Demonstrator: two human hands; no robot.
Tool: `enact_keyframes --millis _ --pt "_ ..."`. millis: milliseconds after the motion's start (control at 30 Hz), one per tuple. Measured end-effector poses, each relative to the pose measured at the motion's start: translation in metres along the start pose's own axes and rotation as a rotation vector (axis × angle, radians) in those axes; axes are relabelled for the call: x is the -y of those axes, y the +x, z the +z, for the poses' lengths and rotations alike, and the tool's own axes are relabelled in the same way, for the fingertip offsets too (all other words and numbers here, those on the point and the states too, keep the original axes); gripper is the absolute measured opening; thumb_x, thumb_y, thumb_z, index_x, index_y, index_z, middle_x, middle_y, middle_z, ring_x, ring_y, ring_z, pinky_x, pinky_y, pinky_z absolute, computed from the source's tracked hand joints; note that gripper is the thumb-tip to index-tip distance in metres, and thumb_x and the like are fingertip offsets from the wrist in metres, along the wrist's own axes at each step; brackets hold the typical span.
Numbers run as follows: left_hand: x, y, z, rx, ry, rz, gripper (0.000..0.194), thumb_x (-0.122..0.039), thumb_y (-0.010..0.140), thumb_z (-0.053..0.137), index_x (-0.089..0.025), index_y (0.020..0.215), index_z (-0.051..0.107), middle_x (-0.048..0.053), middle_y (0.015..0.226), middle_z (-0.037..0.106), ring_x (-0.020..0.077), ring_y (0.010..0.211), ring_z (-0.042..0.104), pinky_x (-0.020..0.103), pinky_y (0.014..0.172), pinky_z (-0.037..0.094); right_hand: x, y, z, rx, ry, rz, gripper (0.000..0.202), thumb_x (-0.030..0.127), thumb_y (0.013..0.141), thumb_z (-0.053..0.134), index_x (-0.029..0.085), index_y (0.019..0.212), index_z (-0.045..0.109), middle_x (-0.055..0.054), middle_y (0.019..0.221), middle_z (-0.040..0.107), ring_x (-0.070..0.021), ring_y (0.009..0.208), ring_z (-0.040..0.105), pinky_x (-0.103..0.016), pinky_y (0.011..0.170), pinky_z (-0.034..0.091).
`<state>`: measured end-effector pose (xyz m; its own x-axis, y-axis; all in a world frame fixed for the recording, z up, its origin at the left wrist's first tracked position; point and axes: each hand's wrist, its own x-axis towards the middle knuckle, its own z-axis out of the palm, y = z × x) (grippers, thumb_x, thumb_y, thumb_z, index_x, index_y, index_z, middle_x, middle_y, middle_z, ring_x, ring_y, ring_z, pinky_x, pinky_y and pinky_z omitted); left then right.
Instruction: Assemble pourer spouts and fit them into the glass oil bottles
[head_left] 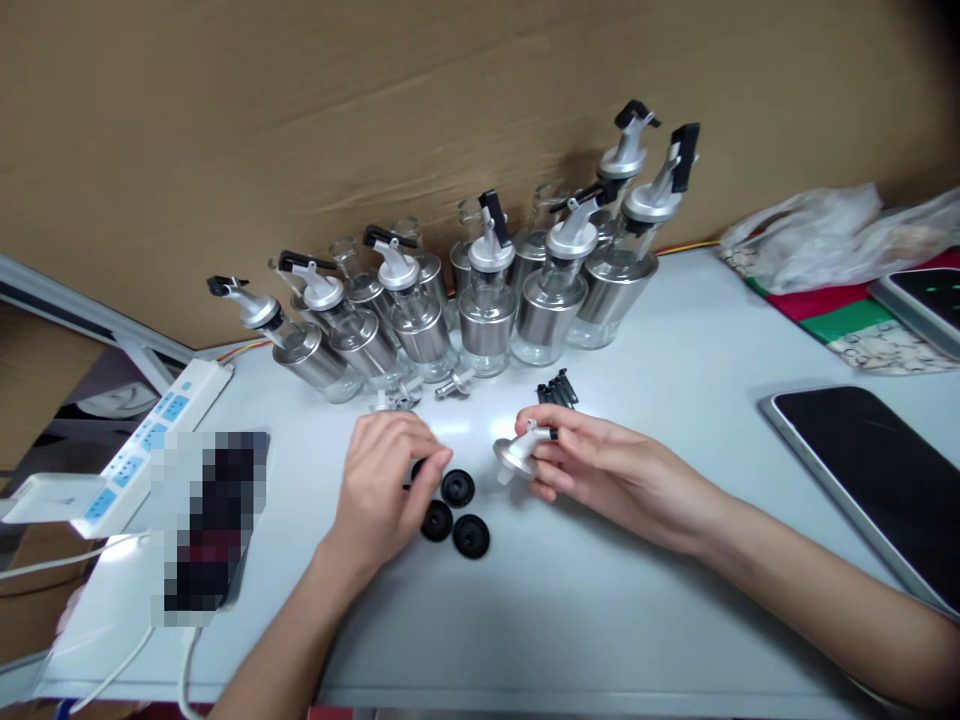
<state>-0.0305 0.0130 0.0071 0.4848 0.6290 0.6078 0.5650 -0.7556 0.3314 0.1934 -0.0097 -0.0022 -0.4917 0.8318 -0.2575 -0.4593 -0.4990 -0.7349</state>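
Between the thumb and fingers of my right hand (592,455) is a silver pourer top (516,455), its round flange facing left and a small black piece at its spout. My left hand (390,485) is bent over the table beside several black rubber discs (471,536); its fingertips are partly hidden, so what they hold cannot be made out. Loose silver pourer parts (454,385) lie behind my left hand. Small black levers (556,388) lie just behind my right hand.
Glass bottles with steel bands (487,325) stand along the cardboard wall (337,110), several with pourers fitted. A power strip (154,440) and a blurred-out device (217,530) lie left. On the right are a large phone (870,480), a plastic bag (832,235) and another device (926,300).
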Motion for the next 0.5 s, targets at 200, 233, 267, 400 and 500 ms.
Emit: enact_keyframes --millis 200,233,267,400,500 --pt "0.0107 0.0042 -0.0094 0.343 0.023 -0.077 0.023 -0.022 0.093 0.047 -0.018 0.071 0.048 -0.001 0.065 0.053 0.0142 0.065 0.048 0.030 0.065 0.036 0.0046 -0.0011 0.0024 -0.081 -0.021 -0.011 0.026 0.038 0.076 0.065 0.019 0.094 0.061 0.002 0.066 0.041 -0.0129 0.058 0.040 -0.033 0.065 0.043" --pt "0.0103 0.0043 -0.0098 0.457 -0.004 -0.097 0.016 -0.024 0.092 0.050 -0.018 0.077 0.052 0.000 0.073 0.056 0.0156 0.072 0.050 0.031 0.068 0.038 0.0050 -0.0009 0.0026 -0.089 -0.003 -0.016 0.025 0.037 0.076 0.066 0.019 0.093 0.061 0.002 0.066 0.040 -0.0122 0.057 0.039 -0.032 0.064 0.043" --pt "0.0095 0.0042 -0.0101 0.549 -0.034 -0.121 0.011 -0.026 0.090 0.053 -0.018 0.083 0.054 0.001 0.080 0.059 0.0167 0.077 0.052 0.032 0.072 0.039 0.0052 -0.0005 0.0027 -0.098 0.018 -0.023 0.025 0.037 0.076 0.066 0.019 0.092 0.062 0.002 0.066 0.039 -0.0115 0.056 0.039 -0.031 0.064 0.043" --pt "0.0055 0.0038 -0.0105 0.702 -0.118 -0.181 0.009 -0.028 0.087 0.058 -0.020 0.091 0.059 0.001 0.089 0.061 0.0185 0.086 0.054 0.035 0.083 0.038 0.0051 0.0020 0.0020 -0.134 0.058 -0.047 0.023 0.036 0.078 0.066 0.018 0.091 0.062 0.004 0.066 0.038 -0.0099 0.054 0.038 -0.029 0.062 0.041" --pt "0.0049 0.0038 -0.0100 0.722 -0.152 -0.174 0.014 -0.031 0.084 0.064 -0.021 0.094 0.062 0.001 0.092 0.063 0.0190 0.089 0.055 0.036 0.085 0.038 0.0050 0.0037 0.0017 -0.159 0.057 -0.054 0.021 0.036 0.080 0.063 0.018 0.090 0.060 0.004 0.064 0.038 -0.0095 0.052 0.036 -0.029 0.061 0.039"
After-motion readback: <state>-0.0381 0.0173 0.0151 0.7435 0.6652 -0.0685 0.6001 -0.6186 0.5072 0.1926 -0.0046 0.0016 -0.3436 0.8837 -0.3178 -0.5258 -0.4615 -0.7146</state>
